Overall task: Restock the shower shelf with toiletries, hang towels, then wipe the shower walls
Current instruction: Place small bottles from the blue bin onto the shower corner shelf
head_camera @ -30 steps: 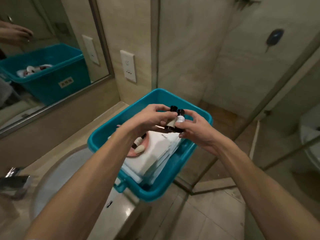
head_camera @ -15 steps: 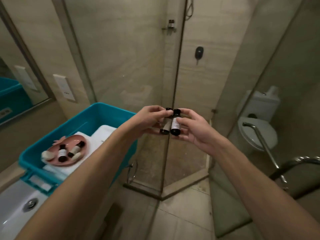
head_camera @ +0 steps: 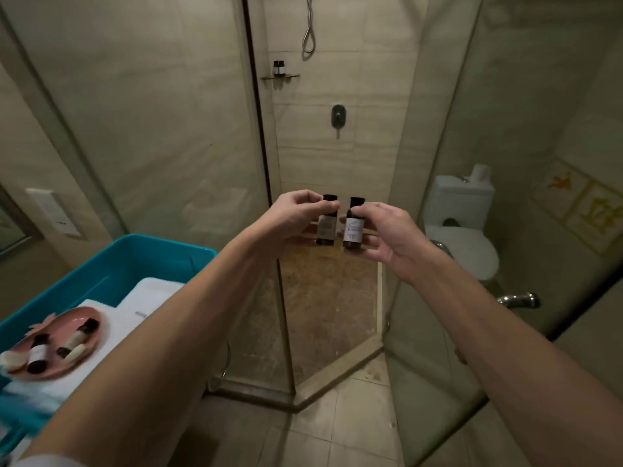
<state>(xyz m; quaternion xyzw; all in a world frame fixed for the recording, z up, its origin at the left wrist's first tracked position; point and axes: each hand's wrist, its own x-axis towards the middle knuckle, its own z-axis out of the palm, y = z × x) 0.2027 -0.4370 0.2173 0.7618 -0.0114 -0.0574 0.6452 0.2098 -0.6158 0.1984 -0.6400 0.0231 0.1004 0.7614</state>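
My left hand (head_camera: pixel 291 217) pinches a small dark toiletry bottle (head_camera: pixel 326 227) with a pale label and black cap. Right beside it, my right hand (head_camera: pixel 387 232) grips a second dark bottle (head_camera: pixel 353 230), the two bottles a little apart and upright. Both are held out in front of the open shower entrance. High on the shower's back wall sits a small shelf (head_camera: pixel 279 76) with one dark-capped item (head_camera: pixel 278 67) on it. At lower left a teal bin (head_camera: pixel 111 264) holds folded white towels (head_camera: pixel 141 305) and a pink dish (head_camera: pixel 64 345) with more small bottles.
The glass shower door's edge (head_camera: pixel 266 197) stands just left of my hands, another glass panel (head_camera: pixel 438 163) to the right. A shower hose (head_camera: pixel 308 28) and mixer valve (head_camera: pixel 338 116) are on the back wall. A white toilet (head_camera: pixel 462 230) and a chrome handle (head_camera: pixel 517 299) are at right.
The view swung from the bin on the counter toward the shower. Both hands carried the two bottles along, and the bottles have come slightly apart, one in each hand.
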